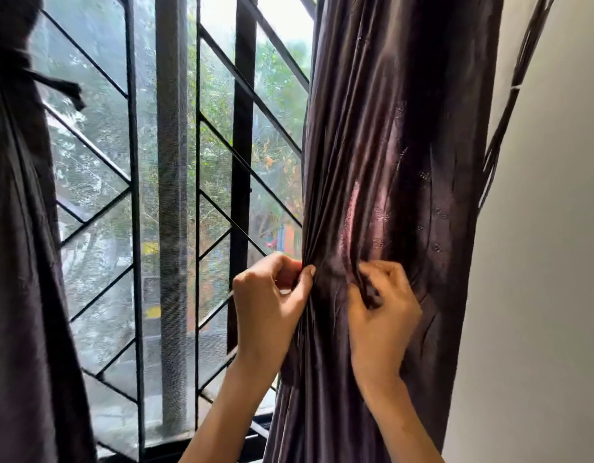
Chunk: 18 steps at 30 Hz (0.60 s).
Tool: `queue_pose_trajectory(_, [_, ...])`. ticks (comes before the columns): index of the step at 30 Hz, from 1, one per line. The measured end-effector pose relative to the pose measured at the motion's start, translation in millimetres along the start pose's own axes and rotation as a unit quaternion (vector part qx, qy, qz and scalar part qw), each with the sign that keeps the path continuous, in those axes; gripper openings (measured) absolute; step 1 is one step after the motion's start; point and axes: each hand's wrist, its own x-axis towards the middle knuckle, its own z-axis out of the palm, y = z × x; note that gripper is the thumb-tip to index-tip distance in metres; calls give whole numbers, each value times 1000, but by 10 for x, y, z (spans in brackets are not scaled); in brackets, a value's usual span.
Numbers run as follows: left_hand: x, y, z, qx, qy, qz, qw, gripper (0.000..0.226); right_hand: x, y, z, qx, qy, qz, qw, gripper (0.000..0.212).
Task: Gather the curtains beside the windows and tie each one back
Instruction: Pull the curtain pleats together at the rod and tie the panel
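The left hand (272, 305) is curled nearly closed at the left edge of the right curtain (399, 162), its thumb and bent fingers pinching the gathered folds where the cloth narrows. The right hand (382, 302) sits just beside it, a little further right on the same curtain, with its fingers (385, 272) bent in and dug into a fold of the fabric, so that a bunch of cloth is caught between fingertips and palm. Both forearms rise from the bottom of the view, the left one crossing in front of the window and the right one lying against the curtain's lower part. The right curtain is dark, shiny brown-purple with small stitched patterns, and hangs gathered into a thick column between the window and the pale wall (539, 262); it is drawn tightest at the height of the hands and spreads out again below them. A thin strip of the same cloth (509, 105) hangs apart from it near the wall. To the left, the window grille (131, 195) of dark bars, upright and slanted, stands before a fine mesh screen, with green trees blurred beyond. At the far left hangs the left curtain (18, 262), already cinched high up by a dark tie (60, 86) whose loose end sticks out toward the window.
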Motion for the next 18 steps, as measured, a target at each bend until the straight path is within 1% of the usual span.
queue_pose_trajectory(3, [-9, 23, 9, 10, -3, 20, 1000, 19, -51, -91, -35, -52, -61, -36, 996, 39])
queue_pose_trajectory(5, [-13, 36, 9, 6, -6, 26, 1000, 18, -109, -154, -57, -88, -106, -75, 988, 39])
queue_pose_trajectory(8, [-27, 54, 1, -23, -18, 16, 999, 16, -170, -199, -79, -112, -168, -86, 976, 40])
queue_pose_trajectory(12, [-30, 78, -13, -37, -25, 12, 999, 17, -158, -182, -91, -67, -222, -66, 970, 44])
queue_pose_trajectory(15, [-26, 102, -22, -44, -29, 4, 999, 22, -142, -182, -97, -62, -238, -73, 966, 41])
queue_pose_trajectory(18, [2, 87, -24, -43, -31, -6, 999, 23, -113, -146, -96, -8, -246, -63, 967, 40])
